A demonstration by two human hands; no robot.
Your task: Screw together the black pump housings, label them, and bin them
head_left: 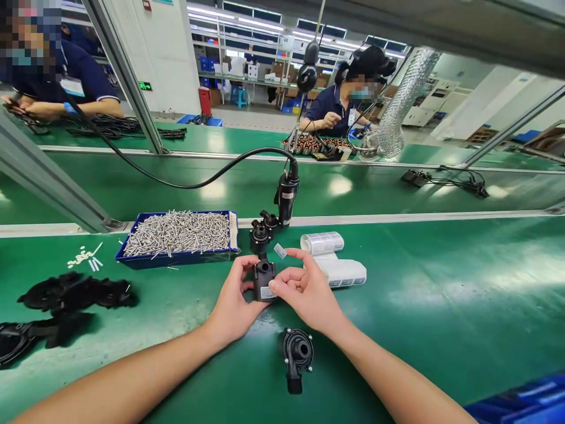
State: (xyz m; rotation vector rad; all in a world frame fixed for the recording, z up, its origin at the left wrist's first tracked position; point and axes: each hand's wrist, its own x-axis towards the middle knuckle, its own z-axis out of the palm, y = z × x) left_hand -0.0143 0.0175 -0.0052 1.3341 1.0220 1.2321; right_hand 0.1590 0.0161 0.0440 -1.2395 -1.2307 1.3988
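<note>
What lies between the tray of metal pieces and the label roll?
In the head view: two black parts, a small label at the right hand, and a tool hanging behind.

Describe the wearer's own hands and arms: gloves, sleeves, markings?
Left hand and right hand: bare, no gloves or rings visible. Left forearm and right forearm: no sleeves, watch, cables or markings visible.

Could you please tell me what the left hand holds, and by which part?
The left hand holds a black housing by its left side and near edge.
</note>
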